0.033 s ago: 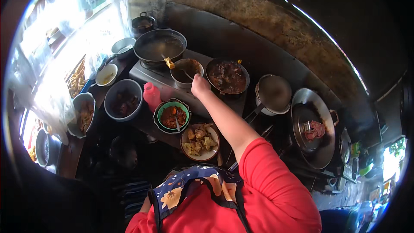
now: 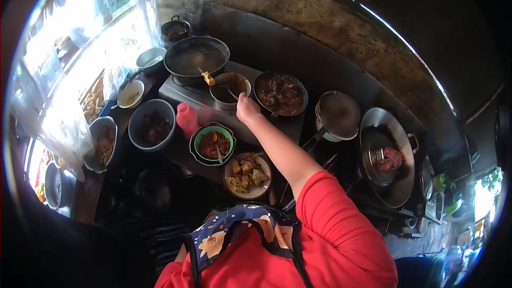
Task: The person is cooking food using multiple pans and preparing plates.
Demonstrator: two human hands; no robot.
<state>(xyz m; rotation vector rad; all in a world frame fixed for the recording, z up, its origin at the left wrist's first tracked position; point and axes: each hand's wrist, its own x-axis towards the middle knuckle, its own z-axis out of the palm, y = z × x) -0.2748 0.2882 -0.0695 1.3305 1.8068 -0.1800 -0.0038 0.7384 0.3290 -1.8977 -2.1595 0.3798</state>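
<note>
My right hand (image 2: 248,108) reaches out over the stove, closed on the handle of a metal spoon (image 2: 231,94). The spoon's far end dips into brown sauce in a small light-coloured pot (image 2: 224,105). Just right of that stands a dark pan (image 2: 280,95) of chunky reddish-brown food. Behind and left is a wide pot (image 2: 196,56) of cloudy liquid, with a yellow-handled utensil (image 2: 208,78) resting near its rim. My left hand is out of sight, below my apron or beyond the picture.
Nearer me stand a pink bottle (image 2: 186,119), a green bowl (image 2: 198,140) of red sauce with a spoon, and a plate (image 2: 265,188) of cooked pieces. A grey basin (image 2: 133,128) is at left. To the right are a lidded pot (image 2: 339,114) and a large pan (image 2: 405,184) holding meat.
</note>
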